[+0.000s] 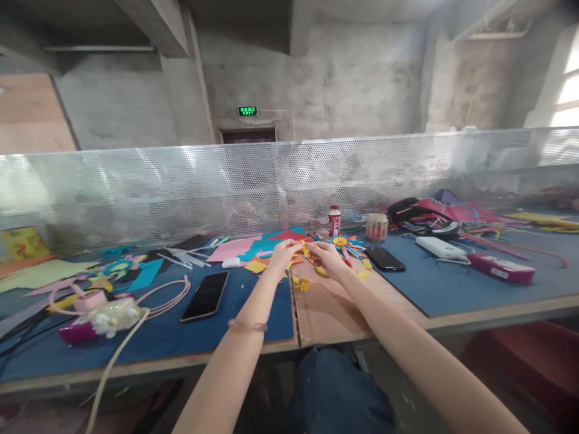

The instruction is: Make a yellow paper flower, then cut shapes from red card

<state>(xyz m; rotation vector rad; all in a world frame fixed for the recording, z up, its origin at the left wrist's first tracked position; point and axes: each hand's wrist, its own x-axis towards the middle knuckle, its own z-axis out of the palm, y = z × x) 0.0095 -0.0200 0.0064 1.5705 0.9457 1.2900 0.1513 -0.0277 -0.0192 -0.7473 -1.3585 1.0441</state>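
Note:
My left hand [287, 250] and my right hand [329, 257] meet over the middle of the table, fingertips pinched together. Between them is a small yellow paper piece [306, 248], partly covered by the fingers. A yellow curved edge shows under my right hand; I cannot make out what it belongs to. Below the hands, yellow paper cutouts [301, 283] lie on the bare brown board [325, 310]. A blue and orange paper flower with a yellow centre [340, 242] sits just beyond my right hand. Orange and yellow paper scraps [256, 266] lie left of my left hand.
Phones lie at left [205, 295] and right [386, 258]. Behind stand a red-labelled bottle [334, 221] and a jar [377, 227]. Coiled pink cable [174, 298] and a power bank [441, 248] flank the work. A perforated metal screen [226, 187] closes the table's back.

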